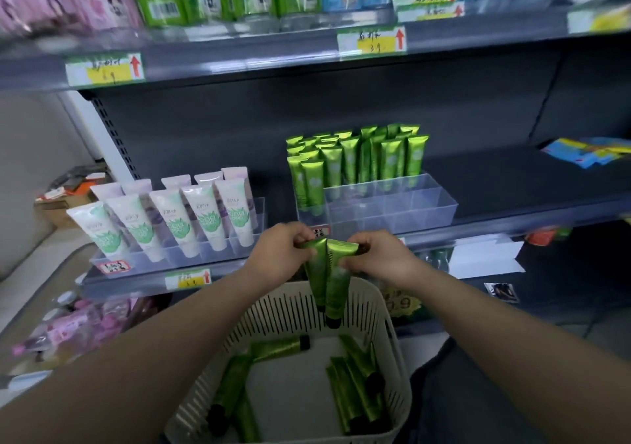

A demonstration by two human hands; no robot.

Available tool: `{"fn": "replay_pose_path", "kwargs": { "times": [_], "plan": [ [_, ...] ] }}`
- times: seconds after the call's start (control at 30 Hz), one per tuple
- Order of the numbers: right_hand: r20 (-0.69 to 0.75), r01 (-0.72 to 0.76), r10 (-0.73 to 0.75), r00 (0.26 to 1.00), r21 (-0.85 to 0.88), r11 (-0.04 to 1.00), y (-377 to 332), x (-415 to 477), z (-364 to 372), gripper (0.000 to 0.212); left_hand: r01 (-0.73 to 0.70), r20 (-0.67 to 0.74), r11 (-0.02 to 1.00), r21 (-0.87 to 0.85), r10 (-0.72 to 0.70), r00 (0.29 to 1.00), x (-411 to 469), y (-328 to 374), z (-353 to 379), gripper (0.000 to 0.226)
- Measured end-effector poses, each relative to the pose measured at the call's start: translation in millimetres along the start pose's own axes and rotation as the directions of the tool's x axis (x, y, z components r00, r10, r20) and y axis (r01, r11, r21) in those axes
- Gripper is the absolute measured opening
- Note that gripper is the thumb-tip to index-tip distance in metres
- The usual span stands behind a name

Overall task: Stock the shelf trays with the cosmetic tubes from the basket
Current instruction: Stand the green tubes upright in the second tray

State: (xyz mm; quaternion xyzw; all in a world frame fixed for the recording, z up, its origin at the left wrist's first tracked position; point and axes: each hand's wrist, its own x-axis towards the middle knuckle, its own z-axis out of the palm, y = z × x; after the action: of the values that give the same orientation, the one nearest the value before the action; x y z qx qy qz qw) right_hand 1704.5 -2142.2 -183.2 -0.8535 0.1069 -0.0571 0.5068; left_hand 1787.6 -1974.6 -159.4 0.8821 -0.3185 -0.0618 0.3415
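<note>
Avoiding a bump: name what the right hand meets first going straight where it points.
Likely the left hand: the right hand points leftward at it, with only the held green tubes between.

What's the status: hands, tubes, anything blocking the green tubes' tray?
Left hand pinches left green tube, right hand right green tube, caps down over basket. Clear tray front-right compartments empty. Nothing between hands and tray.

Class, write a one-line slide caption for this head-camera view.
Left hand and right hand hold two green tubes by their flat ends over the basket, facing the partly filled clear tray.
</note>
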Motion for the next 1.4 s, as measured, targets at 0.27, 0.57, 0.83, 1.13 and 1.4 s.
{"fn": "replay_pose_path", "kwargs": {
  "times": [0.27,0.57,0.83,1.13,1.4],
  "plan": [
    [-0.088,0.037,-0.035,0.996,0.029,0.999,-17,26,-37,0.007,-0.087,-0.083,0.995,0.04,0.09,0.992,39,27,-12,0.012],
    [-0.146,0.129,-0.126,0.981,0.014,0.992,-40,65,-67,0.012,-0.206,-0.156,0.968,0.144,0.228,0.961,96,54,-28,0.021],
    [-0.178,0.208,-0.2,0.963,0.027,0.978,-45,105,-85,0.016,-0.236,-0.15,0.946,0.22,0.272,0.95,143,65,-35,0.03],
    [-0.249,0.236,-0.226,0.942,0.009,0.972,-36,148,-105,0.018,-0.25,-0.185,0.931,0.266,0.304,0.934,187,52,-29,0.018],
    [-0.253,0.212,-0.196,0.947,0.036,0.977,-17,176,-96,0.027,-0.202,-0.181,0.914,0.351,0.278,0.943,203,34,-13,0.018]
  ]
}}
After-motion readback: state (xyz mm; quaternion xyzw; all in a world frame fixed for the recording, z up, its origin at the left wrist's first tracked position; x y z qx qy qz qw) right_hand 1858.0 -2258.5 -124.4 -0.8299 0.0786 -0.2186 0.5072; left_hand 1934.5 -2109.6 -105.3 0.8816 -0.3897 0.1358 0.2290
